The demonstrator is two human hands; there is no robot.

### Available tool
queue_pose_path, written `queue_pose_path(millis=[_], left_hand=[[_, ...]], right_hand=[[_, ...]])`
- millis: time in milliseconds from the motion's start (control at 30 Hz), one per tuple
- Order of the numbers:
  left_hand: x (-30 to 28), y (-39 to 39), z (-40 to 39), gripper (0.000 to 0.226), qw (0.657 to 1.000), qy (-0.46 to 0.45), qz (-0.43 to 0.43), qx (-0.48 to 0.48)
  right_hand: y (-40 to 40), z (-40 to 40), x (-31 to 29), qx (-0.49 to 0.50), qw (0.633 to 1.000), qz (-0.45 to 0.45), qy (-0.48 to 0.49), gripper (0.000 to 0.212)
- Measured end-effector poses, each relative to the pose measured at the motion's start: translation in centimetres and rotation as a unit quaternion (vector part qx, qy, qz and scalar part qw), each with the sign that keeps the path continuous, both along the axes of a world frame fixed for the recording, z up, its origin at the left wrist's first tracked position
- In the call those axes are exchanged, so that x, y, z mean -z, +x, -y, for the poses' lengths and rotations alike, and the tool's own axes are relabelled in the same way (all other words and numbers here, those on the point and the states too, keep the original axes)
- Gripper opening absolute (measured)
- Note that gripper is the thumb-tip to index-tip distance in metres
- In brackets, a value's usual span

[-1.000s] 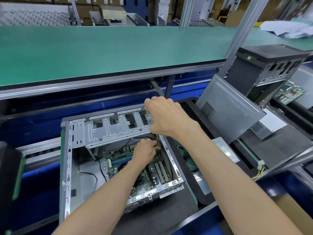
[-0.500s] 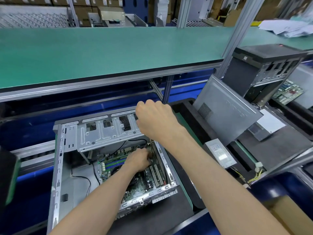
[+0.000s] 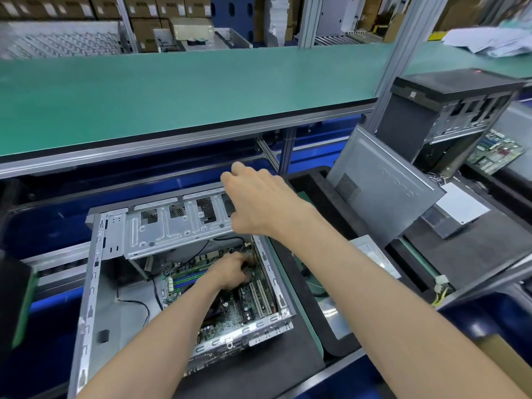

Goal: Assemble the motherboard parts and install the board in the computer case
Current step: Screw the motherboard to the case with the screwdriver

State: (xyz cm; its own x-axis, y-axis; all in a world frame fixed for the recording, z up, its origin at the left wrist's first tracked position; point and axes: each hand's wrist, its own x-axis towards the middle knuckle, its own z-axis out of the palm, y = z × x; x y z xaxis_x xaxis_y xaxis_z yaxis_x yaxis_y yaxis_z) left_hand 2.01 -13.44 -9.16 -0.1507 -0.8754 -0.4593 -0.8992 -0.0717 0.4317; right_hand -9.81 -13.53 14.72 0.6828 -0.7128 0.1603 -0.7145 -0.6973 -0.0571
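An open grey computer case (image 3: 92,283) lies on its side on a black mat. A green motherboard (image 3: 253,306) sits inside it, below the metal drive cage (image 3: 172,226). My left hand (image 3: 230,273) reaches into the case, and its curled fingers pinch at the board's far right corner, by the tip of a thin shaft. My right hand (image 3: 259,203) hovers over the cage's right end, curled round what looks like a screwdriver (image 3: 253,249). Only the shaft shows under that hand; the handle is hidden.
A grey side panel (image 3: 383,185) leans at the right against a second black case (image 3: 449,110). A power supply (image 3: 371,254) lies beside my right forearm. Another motherboard (image 3: 495,151) lies at far right. A green shelf (image 3: 172,96) overhangs the back.
The view has shifted a little, so the case sits further left in frame. Both hands stay at the same corner of the board, the right hand slightly higher over the cage.
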Motion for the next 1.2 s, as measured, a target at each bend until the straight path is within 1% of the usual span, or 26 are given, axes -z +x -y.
queue_pose_path(millis=[33,100,233,300,367,433,533,633,667,767,800,867,900,967,1000,1067,1100,1167,1200], left_hand=[[0.06,0.00,0.05,0.050,1.000,0.002,-0.004,-0.003],[0.26,0.07,0.09,0.052,1.000,0.005,-0.007,-0.002],[0.29,0.13,0.12,0.052,1.000,0.010,-0.008,-0.002],[0.28,0.12,0.10,0.053,1.000,0.012,-0.009,-0.005],[0.31,0.13,0.16,0.054,1.000,0.013,-0.008,-0.006],[0.35,0.13,0.19,0.055,1.000,0.017,-0.009,-0.009],[0.38,0.15,0.21,0.058,1.000,0.026,-0.008,-0.009],[0.26,0.08,0.19,0.059,0.999,0.032,-0.012,-0.015],[0.24,0.05,0.17,0.058,0.999,0.032,-0.012,-0.015],[0.45,-0.01,0.30,0.058,0.999,0.030,-0.009,-0.008],[0.51,0.01,0.32,0.058,0.999,0.031,-0.012,-0.009],[0.63,0.05,0.34,0.058,0.999,0.031,-0.012,-0.012],[0.65,0.06,0.31,0.059,0.999,0.031,-0.012,-0.014],[0.68,0.07,0.29,0.060,0.999,0.029,-0.015,-0.017],[0.70,0.06,0.27,0.060,0.999,0.025,-0.016,-0.018],[0.71,0.04,0.22,0.060,1.000,0.016,-0.010,-0.013],[0.76,0.04,0.23,0.059,1.000,0.012,-0.006,-0.011],[0.88,0.07,0.28,0.059,1.000,0.012,-0.007,-0.015],[0.90,0.08,0.28,0.058,1.000,0.015,-0.009,-0.017]], right_hand=[[-0.12,0.04,-0.16,-0.017,1.000,0.000,0.021,0.027],[-0.19,0.04,-0.29,-0.028,0.999,0.003,0.026,0.022],[-0.41,0.25,0.20,0.021,0.999,0.008,-0.036,0.011],[-0.62,0.33,0.15,0.010,1.000,0.005,-0.029,0.015],[-0.77,0.42,-0.19,-0.020,1.000,0.005,0.015,0.026],[-0.68,0.37,-0.36,-0.034,0.999,0.007,0.036,0.028],[-0.39,0.29,0.09,-0.004,1.000,0.010,-0.015,0.020],[-0.36,0.55,0.35,0.036,0.997,0.006,-0.061,0.023],[-0.41,0.62,0.19,0.032,0.998,-0.004,-0.056,0.023],[-0.75,0.92,-0.32,-0.013,0.999,0.000,0.030,0.029],[-0.82,0.93,-0.41,-0.018,0.999,0.006,0.043,0.029],[-0.84,0.86,-0.33,-0.004,1.000,0.008,0.016,0.018],[-0.80,0.84,-0.13,0.010,1.000,0.002,-0.013,0.017],[-0.75,0.88,0.39,0.042,0.997,-0.005,-0.061,0.035],[-0.72,0.94,0.48,0.044,0.997,-0.003,-0.069,0.037],[-0.74,0.95,0.19,0.029,0.998,-0.008,-0.049,0.021],[-0.84,1.01,0.03,0.012,1.000,-0.003,-0.020,0.019],[-0.91,1.02,-0.29,-0.018,0.999,0.007,0.032,0.029],[-0.86,0.98,-0.33,-0.023,0.999,0.015,0.035,0.028]])
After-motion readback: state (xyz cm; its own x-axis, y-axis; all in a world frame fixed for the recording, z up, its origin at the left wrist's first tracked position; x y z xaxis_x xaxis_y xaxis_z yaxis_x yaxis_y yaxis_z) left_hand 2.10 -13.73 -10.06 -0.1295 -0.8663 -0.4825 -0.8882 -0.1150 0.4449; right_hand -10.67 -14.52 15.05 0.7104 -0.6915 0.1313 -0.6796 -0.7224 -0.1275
